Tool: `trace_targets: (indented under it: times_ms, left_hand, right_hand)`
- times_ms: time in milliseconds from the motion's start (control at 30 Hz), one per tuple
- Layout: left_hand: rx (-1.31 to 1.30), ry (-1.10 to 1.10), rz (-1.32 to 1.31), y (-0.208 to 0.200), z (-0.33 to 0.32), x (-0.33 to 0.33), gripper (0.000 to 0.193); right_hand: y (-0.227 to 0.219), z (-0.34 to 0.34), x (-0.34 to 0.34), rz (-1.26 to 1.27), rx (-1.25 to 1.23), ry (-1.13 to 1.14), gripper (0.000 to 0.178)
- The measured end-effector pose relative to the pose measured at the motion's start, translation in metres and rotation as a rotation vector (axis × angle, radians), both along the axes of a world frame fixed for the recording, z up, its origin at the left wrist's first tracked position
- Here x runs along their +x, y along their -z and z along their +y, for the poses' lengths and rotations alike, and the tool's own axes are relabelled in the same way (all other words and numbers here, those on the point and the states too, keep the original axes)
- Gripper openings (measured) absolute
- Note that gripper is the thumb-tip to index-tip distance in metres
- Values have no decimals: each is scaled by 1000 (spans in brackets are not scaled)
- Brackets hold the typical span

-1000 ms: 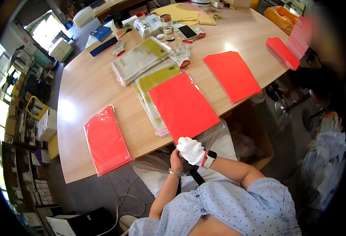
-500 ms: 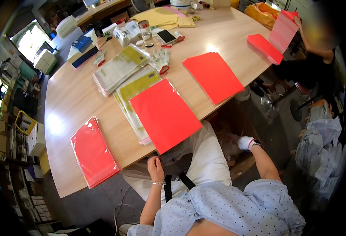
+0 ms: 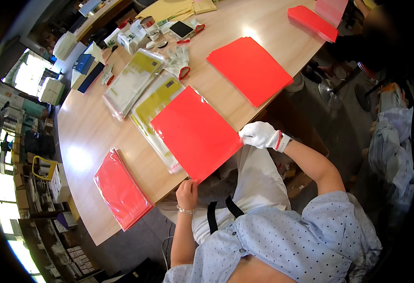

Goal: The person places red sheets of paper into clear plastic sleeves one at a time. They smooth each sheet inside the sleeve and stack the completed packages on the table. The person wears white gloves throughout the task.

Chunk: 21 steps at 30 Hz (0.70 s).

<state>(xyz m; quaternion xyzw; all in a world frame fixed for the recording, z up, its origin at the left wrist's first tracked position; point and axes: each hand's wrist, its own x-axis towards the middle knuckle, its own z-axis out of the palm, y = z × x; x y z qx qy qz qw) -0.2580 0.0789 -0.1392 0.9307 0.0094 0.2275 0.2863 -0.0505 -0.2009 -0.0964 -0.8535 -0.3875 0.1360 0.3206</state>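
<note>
A large red sheet (image 3: 195, 134), with a shiny clear plastic edge at its far side, lies partly over the table and juts past its near edge. My left hand (image 3: 186, 194), bare with a bracelet, is closed on its near corner. At its right corner, my right hand (image 3: 259, 135), in a white glove with a red cuff, has its fingers closed on the corner. Under the sheet lies a stack of clear plastic sleeves (image 3: 152, 106) showing olive colour. To the left is a pile of glossy sleeved red sheets (image 3: 123, 191); to the right, a stack of plain red sheets (image 3: 250, 70).
Farther back are more clear sleeves (image 3: 136, 78), a white work glove (image 3: 178, 61), a phone (image 3: 182, 29) and a glass jar (image 3: 150, 26). A co-worker sits at the far right by another red stack (image 3: 312, 22). Grey bags (image 3: 393, 141) stand on the floor.
My right hand has come up from beside the table to the red sheet's right corner. My left hand has closed on the near corner. The view has shifted.
</note>
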Motion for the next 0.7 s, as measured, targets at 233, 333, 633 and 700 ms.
trace_targets:
  times_ms: [233,333,633,700]
  left_hand:
    - [-783,-375,357,25,-2,-4,25]
    - [-1299,-433,356,20,-15,-6,23]
    - [-863,-208,148,-62,27,-50,15]
    - [-925,-232,13,-76,75,-92,20]
  right_hand:
    - [15,25,-25,-87,-145,438,28]
    - [39,16,-25,432,199,487,27]
    - [44,62,-86,831,518,365,17]
    - [18,122,-108,785,526,208,20]
